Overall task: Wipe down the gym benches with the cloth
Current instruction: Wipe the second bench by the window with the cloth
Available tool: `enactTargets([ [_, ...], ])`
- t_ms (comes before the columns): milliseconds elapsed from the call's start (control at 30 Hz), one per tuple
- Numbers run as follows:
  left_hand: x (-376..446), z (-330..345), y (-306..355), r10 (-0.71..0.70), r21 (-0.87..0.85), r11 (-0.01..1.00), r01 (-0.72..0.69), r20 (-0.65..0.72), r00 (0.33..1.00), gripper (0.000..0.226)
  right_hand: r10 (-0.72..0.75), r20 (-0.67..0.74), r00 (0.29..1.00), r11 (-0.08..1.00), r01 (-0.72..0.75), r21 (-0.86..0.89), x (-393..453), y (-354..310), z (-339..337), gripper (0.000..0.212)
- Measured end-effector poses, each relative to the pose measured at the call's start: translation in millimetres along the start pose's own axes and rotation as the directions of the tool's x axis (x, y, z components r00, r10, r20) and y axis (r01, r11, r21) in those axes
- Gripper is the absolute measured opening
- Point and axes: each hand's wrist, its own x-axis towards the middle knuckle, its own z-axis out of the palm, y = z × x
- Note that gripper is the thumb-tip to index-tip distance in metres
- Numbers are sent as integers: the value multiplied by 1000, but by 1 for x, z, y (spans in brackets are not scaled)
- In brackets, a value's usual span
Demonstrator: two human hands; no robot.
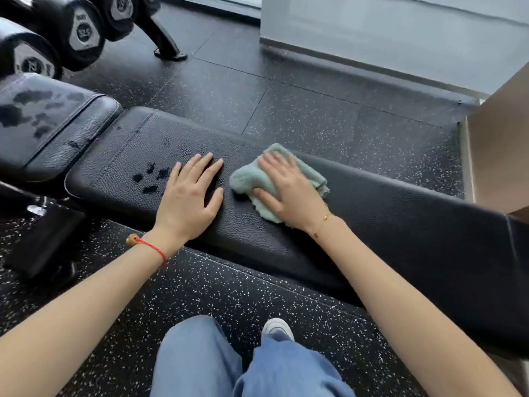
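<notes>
On the black padded worktop (372, 213) both hands lie flat: the right hand (289, 193) presses its spread fingers onto the crumpled green cloth (246, 179) at mid-pad, while the left hand (189, 196) rests open and empty just beside the cloth. Dark wet spots (151, 179) mark the pad beyond the left hand, and dumbbells (83, 30) sit farther off.

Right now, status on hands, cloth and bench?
Left hand flat on bench pad. Right hand pressing green cloth onto pad. Wet spots left of left hand, unwiped.
</notes>
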Motion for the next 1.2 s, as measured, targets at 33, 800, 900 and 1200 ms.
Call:
enactTargets([
  [33, 0, 2, -2, 11, 4, 1000, -11, -7, 1000, 62, -59, 5, 998, 998, 59, -3, -11, -9, 6, 65],
  [800, 0, 11, -9, 35, -24, 999, -37, -70, 997, 58, 361, -205, 910, 928, -371, -13, -126, 26, -23, 65],
  [900, 1, 12, -9, 35, -22, 999, -37, -65, 997, 56, 321, -162, 933, 936, -338, -94, -63, 7, -11, 64],
  [1200, 1, 12, -8, 40, -13, 999, -41, -61, 997, 52, 234, -166, 958, 970, -242, -27, -150, 32, -21, 63],
])
